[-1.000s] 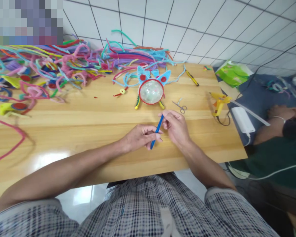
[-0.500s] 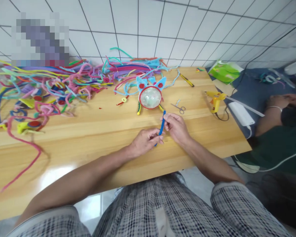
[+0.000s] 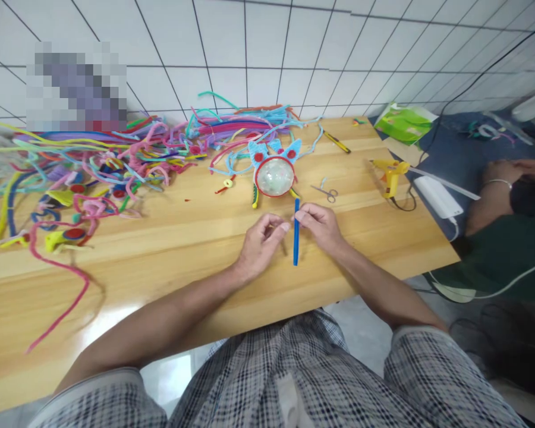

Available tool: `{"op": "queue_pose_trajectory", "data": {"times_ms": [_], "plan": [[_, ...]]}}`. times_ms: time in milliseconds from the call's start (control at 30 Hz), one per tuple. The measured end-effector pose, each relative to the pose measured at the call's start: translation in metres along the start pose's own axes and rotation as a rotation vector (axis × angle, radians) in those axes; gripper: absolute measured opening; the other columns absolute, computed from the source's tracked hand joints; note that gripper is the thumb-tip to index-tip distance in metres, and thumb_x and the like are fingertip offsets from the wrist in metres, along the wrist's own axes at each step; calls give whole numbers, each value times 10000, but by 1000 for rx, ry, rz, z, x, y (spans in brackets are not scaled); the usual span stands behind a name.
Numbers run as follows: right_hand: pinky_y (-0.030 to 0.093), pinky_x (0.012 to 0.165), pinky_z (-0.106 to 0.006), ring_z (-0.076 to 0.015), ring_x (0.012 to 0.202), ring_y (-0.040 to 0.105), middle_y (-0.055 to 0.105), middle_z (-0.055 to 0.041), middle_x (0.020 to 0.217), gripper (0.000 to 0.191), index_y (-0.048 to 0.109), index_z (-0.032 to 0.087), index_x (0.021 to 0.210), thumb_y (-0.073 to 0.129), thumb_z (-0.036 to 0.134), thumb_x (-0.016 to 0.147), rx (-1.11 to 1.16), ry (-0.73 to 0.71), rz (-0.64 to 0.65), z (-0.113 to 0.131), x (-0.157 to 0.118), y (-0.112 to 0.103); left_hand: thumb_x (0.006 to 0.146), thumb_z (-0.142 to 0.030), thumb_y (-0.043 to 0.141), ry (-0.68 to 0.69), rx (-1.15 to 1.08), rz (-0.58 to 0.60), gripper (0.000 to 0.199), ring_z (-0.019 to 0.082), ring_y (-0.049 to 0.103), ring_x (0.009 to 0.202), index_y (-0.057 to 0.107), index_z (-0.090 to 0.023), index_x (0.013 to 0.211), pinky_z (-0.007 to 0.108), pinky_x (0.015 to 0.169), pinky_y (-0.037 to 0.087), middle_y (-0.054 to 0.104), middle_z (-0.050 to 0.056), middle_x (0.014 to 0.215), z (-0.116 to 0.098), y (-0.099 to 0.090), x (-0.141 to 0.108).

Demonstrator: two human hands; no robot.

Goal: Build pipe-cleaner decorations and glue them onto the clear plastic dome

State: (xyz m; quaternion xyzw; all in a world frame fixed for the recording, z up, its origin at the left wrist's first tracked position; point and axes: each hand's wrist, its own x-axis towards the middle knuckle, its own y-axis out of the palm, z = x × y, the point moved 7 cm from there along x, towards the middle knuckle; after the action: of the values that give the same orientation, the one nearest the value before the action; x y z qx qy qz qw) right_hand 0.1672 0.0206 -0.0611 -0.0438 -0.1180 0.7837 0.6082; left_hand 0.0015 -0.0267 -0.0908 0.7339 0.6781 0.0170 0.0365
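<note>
Upright between thumb and fingers of my right hand [image 3: 321,227] is a short, straight blue pipe cleaner [image 3: 296,244], perhaps folded double. My left hand [image 3: 264,241] is just left of it and apart from it, fingers curled and thumb against the index finger. Whether something small is in that pinch cannot be seen. Beyond my hands stands a figure with a clear dome [image 3: 275,177] rimmed in red, light-blue pointed ears [image 3: 293,150] with red spots, and green-yellow legs [image 3: 255,195].
Small scissors [image 3: 326,193], a yellow cutter [image 3: 337,142] and a yellow glue gun [image 3: 390,177] lie to the right. Tangled pipe cleaners [image 3: 138,157] cover the back left of the wooden table [image 3: 160,255]. A white power bank-like box [image 3: 439,196] and another person's arm [image 3: 494,196] are at right.
My left hand has let go of the blue pipe cleaner and moved slightly left and up. The pipe cleaner has turned from slanted to nearly vertical in my right hand.
</note>
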Motion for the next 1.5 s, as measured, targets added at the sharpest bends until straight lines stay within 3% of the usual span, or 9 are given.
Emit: {"op": "queue_pose_trajectory", "data": {"times_ms": [67,267,400,533,667,1000,1233,1333,1500], "plan": [[383,660,-304,-146,643,488,572,25,642,459,671,221,684,760,605,920,-51,-46,60,3,-2,6,923,-593,806,25,-66,-47,415,107,542,715,664,-209,994,230,642,450,669,-18,889,-4,-8,6],[313,636,-294,-131,631,404,462,53,620,500,572,227,663,728,611,943,-123,-51,209,0,-7,25,722,-620,974,-63,-158,39,552,79,462,592,683,-196,921,233,560,374,605,-67,703,-6,-8,17],[370,646,-283,-139,656,500,590,33,679,398,667,218,769,743,578,920,-80,24,282,-7,-8,31,708,-609,979,-100,-201,-10,539,59,387,461,655,-199,839,240,465,289,535,-94,580,-2,-13,19],[451,652,-279,-142,645,573,660,28,704,316,704,221,829,794,523,856,3,105,262,-10,-7,31,738,-628,942,-95,-203,-77,517,65,385,426,650,-208,813,251,431,250,522,-89,550,2,-22,23],[438,607,-267,-129,599,549,642,41,659,287,695,226,799,804,491,821,5,130,243,-10,-5,30,805,-656,899,-45,-138,-82,516,76,389,429,636,-212,790,262,435,249,523,-75,554,4,-27,27],[383,624,-277,-126,618,505,639,30,655,188,661,227,725,703,373,835,-44,63,248,-3,-2,21,841,-761,850,-18,-70,33,606,79,399,452,584,-221,771,247,460,292,522,-61,563,7,-24,33],[484,623,-269,-141,637,618,737,18,744,208,692,219,912,756,330,747,212,233,373,-9,-3,30,860,-759,835,41,36,79,600,89,425,528,591,-214,794,246,522,353,521,-68,602,-6,-17,28],[498,640,-266,-138,652,628,728,15,755,187,679,221,880,744,272,713,243,253,351,-13,-2,30,837,-733,874,59,29,117,591,84,450,554,610,-203,830,237,535,379,562,-61,659,-7,-12,24],[338,528,-252,-106,541,442,576,77,646,196,662,231,887,753,333,747,225,267,267,-12,-3,23,846,-673,907,7,-28,209,565,67,467,516,608,-194,844,204,500,390,556,-75,626,-3,-6,23]]}}
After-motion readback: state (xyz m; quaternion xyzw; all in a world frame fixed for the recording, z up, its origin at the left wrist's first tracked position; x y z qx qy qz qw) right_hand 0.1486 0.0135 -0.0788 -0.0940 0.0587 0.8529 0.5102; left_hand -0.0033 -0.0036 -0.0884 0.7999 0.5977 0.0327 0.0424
